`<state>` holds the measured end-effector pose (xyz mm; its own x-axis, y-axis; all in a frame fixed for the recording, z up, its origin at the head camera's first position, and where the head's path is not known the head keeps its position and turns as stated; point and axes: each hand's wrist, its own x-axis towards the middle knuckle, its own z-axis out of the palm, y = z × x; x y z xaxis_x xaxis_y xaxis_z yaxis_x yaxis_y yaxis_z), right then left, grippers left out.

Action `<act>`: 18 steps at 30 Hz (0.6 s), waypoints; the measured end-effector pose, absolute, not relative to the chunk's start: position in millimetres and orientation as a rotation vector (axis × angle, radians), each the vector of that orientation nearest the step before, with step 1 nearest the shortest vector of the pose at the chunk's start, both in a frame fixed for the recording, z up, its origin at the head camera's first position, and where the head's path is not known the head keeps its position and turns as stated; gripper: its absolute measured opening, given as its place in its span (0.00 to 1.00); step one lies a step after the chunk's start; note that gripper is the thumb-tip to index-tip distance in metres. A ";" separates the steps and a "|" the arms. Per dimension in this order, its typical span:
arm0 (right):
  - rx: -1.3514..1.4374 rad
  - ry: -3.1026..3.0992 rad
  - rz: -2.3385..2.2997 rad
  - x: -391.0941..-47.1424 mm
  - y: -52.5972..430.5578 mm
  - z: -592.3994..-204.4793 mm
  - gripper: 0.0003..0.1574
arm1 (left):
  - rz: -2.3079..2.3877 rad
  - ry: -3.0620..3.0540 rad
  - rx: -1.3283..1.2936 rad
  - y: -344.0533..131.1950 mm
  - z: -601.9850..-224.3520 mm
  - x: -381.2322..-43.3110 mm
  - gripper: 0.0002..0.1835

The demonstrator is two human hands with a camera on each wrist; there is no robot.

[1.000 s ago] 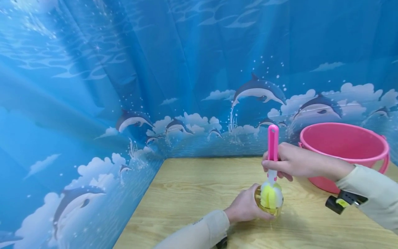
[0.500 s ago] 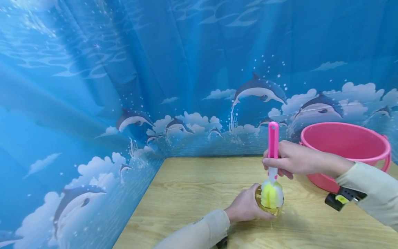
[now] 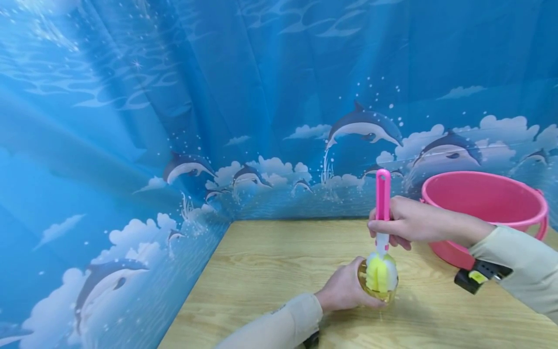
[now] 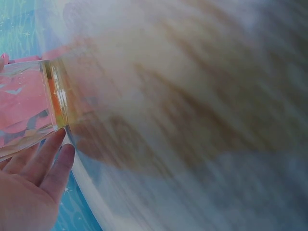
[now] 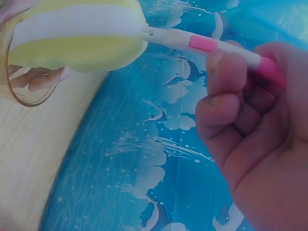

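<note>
My left hand [image 3: 344, 290] grips an amber-tinted clear glass [image 3: 363, 281] from its left side, low over the wooden table. The left wrist view has the glass [image 4: 26, 98] at its left edge, beside the fingers. A cup brush [image 3: 383, 198] with a pink handle stands almost upright, held by my right hand [image 3: 407, 224] with curled fingers. Its yellow and white sponge head [image 3: 379, 272] sits in the mouth of the glass. From the right wrist, most of the sponge [image 5: 96, 53] shows outside the rim; the far end is partly behind the glass wall.
Behind the right forearm stands a large pink bucket [image 3: 479, 194] with its handle lowered at the right. The wooden table [image 3: 270, 252] ends at a blue curtain [image 3: 279, 97] printed with dolphins, at the back and left.
My right hand and the brush have risen slightly, bringing the sponge a little further out of the glass. The left hand and the glass stay nearly in place.
</note>
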<state>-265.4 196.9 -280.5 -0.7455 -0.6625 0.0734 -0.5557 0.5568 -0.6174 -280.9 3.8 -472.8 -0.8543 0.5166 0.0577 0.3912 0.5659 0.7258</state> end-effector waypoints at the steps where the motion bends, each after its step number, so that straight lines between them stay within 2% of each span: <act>1: -1.035 2.619 -0.951 -265.5 197.0 -280.5 0.12 | 1.163 2.632 0.768 3.7 -472.8 -280.8 0.39; 18: -1.035 2.592 -0.994 -265.4 199.3 -283.1 0.11 | 1.156 2.640 0.751 3.7 -473.6 -280.4 0.40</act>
<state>-265.4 199.3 -283.1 -0.7418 -0.6662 0.0768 -0.5468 0.5346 -0.6444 -280.4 3.7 -473.6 -0.8605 0.5070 0.0503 0.3808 0.5744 0.7246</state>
